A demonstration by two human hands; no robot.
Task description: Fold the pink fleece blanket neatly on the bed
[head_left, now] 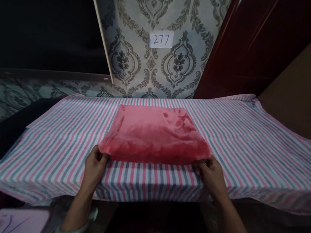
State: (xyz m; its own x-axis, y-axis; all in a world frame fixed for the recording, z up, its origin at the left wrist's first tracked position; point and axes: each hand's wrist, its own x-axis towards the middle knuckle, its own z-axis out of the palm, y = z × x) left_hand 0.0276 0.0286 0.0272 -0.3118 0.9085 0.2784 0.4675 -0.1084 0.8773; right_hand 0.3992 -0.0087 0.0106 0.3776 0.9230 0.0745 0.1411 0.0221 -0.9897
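A pink plush cushion lies flat on a striped cloth; I cannot tell whether it is stuffed or only a cover. Its surface is soft, with darker creases toward the far right corner and a thick rounded front edge. At the near left corner, my left hand is closed on the plush, thumb and fingers pinching it. My right hand grips the near right corner the same way, its fingertips partly hidden beneath the edge.
Striped cloth drapes over the table's front edge. Behind stands a patterned wall with a paper label reading 277. A large dark screen rises at left, a dark red panel at right. A pale pink seat-like surface is below left.
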